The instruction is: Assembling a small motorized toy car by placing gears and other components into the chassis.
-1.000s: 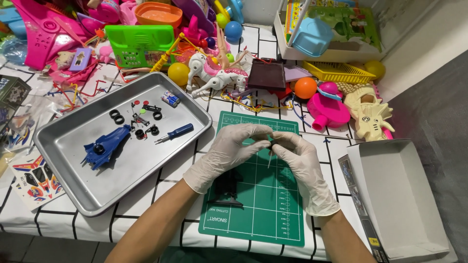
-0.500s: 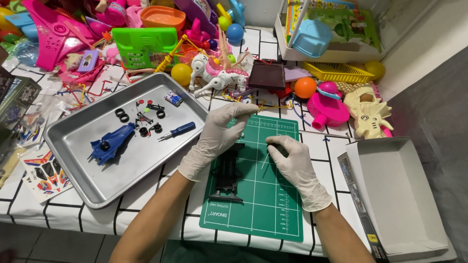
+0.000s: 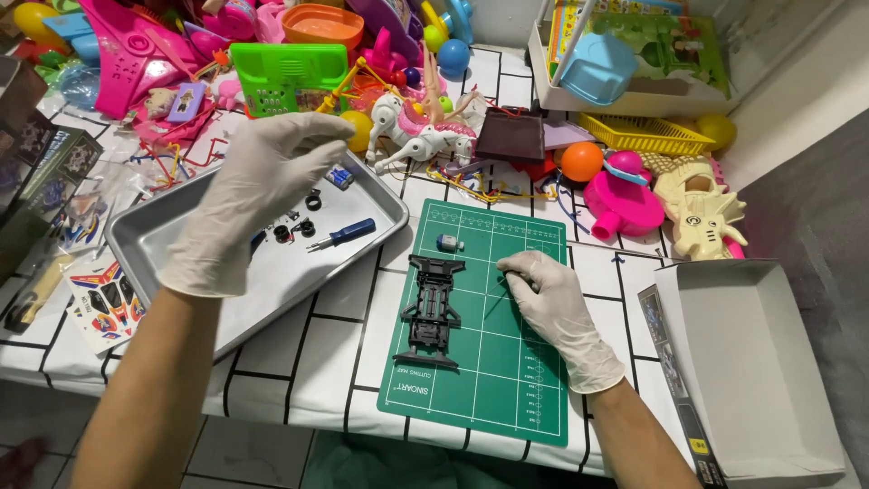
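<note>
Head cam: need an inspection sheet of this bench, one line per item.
Surface: table with white cloth in a black grid; green cutting mat at the near edge.
Job's things: black toy car chassis flat on the mat, small motor above it; metal tray holds blue screwdriver and small black wheels.
Clutter: plastic toys heaped at the back, toy horse, orange ball, yellow basket.
Grippers: left hand, gloved, raised over the tray; right hand, gloved, on the mat, pinching a thin dark piece.
Cables: nothing seen.
Surroundings: open white box at right; sticker sheet at left.
</note>
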